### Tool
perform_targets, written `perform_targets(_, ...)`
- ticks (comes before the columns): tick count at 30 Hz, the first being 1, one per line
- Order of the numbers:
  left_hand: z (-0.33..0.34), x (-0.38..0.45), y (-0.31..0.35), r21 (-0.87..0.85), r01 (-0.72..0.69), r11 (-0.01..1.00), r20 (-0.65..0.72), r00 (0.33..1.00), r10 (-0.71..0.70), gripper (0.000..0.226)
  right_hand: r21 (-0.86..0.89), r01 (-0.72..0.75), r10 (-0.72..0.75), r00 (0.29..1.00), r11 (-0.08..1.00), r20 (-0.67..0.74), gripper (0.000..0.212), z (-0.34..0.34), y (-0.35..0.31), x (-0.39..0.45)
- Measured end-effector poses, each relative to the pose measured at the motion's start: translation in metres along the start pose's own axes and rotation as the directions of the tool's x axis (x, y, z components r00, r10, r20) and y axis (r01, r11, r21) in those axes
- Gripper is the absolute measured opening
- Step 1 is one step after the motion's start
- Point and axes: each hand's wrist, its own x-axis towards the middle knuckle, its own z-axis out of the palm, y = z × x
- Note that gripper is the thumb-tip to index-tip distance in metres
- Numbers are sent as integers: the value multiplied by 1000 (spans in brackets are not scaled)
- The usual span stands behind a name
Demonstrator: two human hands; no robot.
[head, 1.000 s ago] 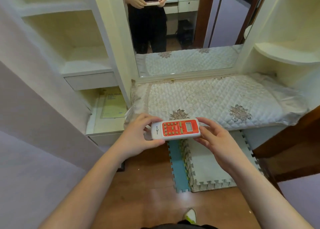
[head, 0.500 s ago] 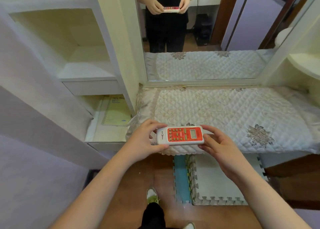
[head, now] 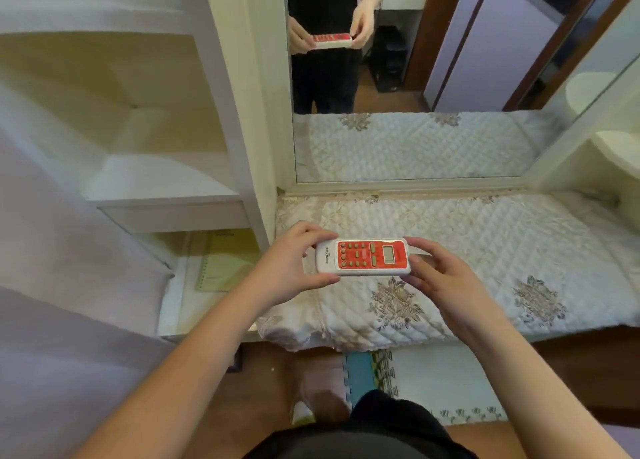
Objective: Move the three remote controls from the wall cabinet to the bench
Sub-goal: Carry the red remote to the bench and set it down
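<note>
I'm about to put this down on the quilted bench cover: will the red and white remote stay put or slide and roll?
The remote looks like a flat, rigid slab, so it probably won't roll or bend. The left hand and right hand hold it by its ends without visible strain, suggesting it's light. The quilted cover looks soft and textured, so sliding seems unlikely.

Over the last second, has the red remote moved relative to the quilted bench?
Yes. The red remote, held by the left hand and right hand, has moved forward from beyond the quilted bench's front edge to above its cover.
</note>
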Motion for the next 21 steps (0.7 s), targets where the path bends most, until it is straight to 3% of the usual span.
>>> perform_targets(10,32,50,-27,65,15,998,20,1000,-16,66,34,-75,78,993,997,-92,25,-7,27,59)
perform_targets(21,84,124,-62,130,189,973,47,979,-197,67,-49,-179,179,984,983,-11,28,-36,64,167)
